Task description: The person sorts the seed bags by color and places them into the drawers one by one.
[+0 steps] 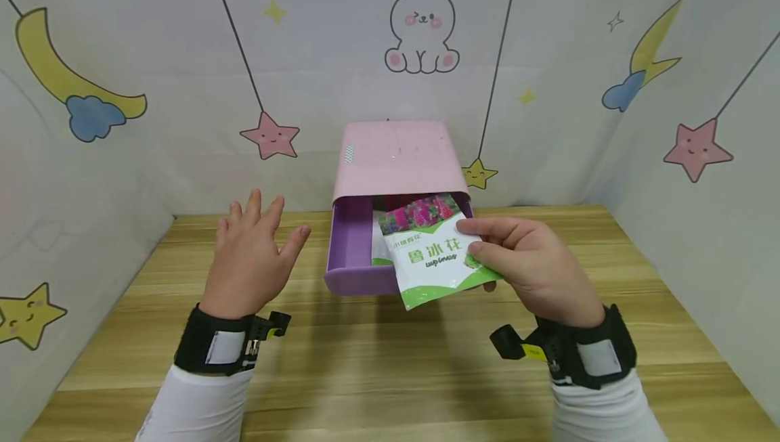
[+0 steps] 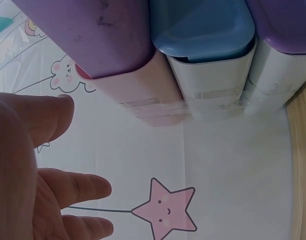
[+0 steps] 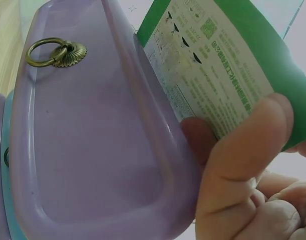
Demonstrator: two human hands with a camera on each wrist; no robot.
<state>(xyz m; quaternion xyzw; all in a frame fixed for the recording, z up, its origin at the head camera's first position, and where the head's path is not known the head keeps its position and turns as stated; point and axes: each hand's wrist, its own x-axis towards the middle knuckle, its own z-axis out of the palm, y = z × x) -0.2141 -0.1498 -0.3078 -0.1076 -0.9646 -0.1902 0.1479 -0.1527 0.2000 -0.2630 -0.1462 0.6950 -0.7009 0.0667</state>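
My right hand (image 1: 533,266) pinches a seed packet (image 1: 426,266) by its right side, between thumb and fingers. Its front is white and green, with pink flowers at the top and the word "lupinus". The packet hangs over the front of an open purple drawer (image 1: 359,281), which juts from a pink drawer box (image 1: 402,158). Behind it a similar packet (image 1: 380,246) lies inside the drawer, partly hidden. In the right wrist view the printed back of the held packet (image 3: 212,65) shows beside the drawer front. To the drawer's left, my left hand (image 1: 246,262) hovers with spread fingers, holding nothing.
Below the pink box, the left wrist view shows a blue drawer (image 2: 205,25) and another purple drawer (image 2: 287,25) in white casings. A brass ring pull (image 3: 45,52) sits on the open drawer's front. Patterned white walls (image 1: 152,90) enclose the wooden tabletop (image 1: 365,374).
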